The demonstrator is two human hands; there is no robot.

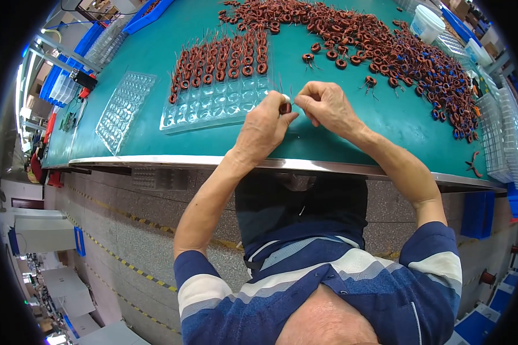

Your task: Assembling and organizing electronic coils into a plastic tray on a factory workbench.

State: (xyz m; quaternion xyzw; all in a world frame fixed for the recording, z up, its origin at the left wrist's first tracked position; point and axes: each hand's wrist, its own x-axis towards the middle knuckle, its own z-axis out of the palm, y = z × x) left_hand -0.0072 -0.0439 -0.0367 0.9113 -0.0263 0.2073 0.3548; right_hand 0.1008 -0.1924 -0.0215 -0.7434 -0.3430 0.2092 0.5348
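Note:
My left hand pinches a copper-wound ring coil between thumb and fingers, just above the table's near edge. Something small and white, perhaps a cover on a fingertip, shows at the top of that grip. Close by on the right, my right hand has its fingers drawn together in a pinch; whatever they hold is hidden. Thin wire leads rise near the two hands. Beside my left hand lies a clear plastic tray with cupped pockets. Rows of upright copper coils fill its far part, leads pointing up.
A large heap of loose coils spreads over the green table, with blue-marked ones at right. Another clear tray lies at left. Red-handled pliers rest near the right edge. A white bucket stands behind the heap.

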